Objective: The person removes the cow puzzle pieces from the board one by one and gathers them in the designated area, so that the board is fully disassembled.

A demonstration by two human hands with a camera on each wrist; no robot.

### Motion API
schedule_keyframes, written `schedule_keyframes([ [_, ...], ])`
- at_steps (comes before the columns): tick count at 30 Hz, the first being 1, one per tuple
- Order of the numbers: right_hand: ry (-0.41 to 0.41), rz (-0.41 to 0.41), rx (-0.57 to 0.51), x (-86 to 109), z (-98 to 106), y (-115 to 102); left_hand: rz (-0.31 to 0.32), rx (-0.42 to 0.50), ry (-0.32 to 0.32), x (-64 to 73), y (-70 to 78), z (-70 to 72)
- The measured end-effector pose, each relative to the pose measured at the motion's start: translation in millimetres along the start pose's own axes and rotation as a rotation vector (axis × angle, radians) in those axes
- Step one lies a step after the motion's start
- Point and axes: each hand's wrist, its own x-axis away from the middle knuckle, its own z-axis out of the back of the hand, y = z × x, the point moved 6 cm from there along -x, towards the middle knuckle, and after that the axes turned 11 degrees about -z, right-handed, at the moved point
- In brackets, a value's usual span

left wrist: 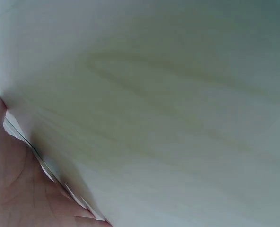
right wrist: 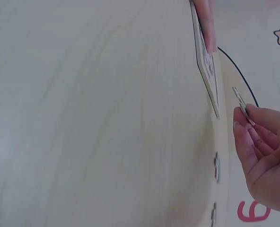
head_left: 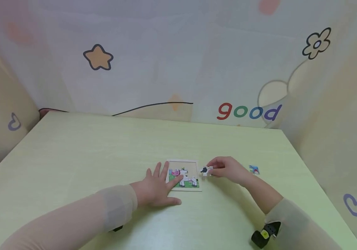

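Observation:
A puzzle board (head_left: 184, 189) with a pale frame lies flat on the table, partly filled with a cow picture on green grass. My left hand (head_left: 157, 190) rests on its left side with fingers spread, covering part of the picture; the left wrist view catches that hand (left wrist: 26, 189) along the board's edge. Just right of the frame, my right hand (head_left: 228, 170) pinches a puzzle piece (head_left: 205, 171), white with black patches, between thumb and fingers. In the right wrist view this thin piece (right wrist: 240, 100) is edge-on, raised above the table.
A loose puzzle piece (head_left: 254, 169) in blue, red and green lies on the pale table (head_left: 87, 149) beyond my right forearm. The right wrist view has two loose pieces, one nearer the board (right wrist: 217, 166). Printed cloth walls (head_left: 153, 69) enclose the table's back and sides.

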Motion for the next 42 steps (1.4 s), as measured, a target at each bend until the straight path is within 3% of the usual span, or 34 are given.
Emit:
schedule_keyframes([
  [5, 0.011, -0.007, -0.059, 8.4, 14, 11, 0.002, -0.001, -0.001, 0.3, -2.4, -0.7],
  [28, 0.144, -0.088, -0.078, 46.1, 67, 81, -0.011, 0.008, 0.015, 0.4, -1.0, -1.7],
  [36, 0.139, -0.128, -0.103, 50.4, 73, 101, -0.010, 0.008, 0.017, 1.2, -0.9, -4.0],
  [42, 0.159, -0.144, -0.044, 51.9, 77, 109, -0.016, 0.010, 0.033, 0.9, -1.4, -4.2],
])
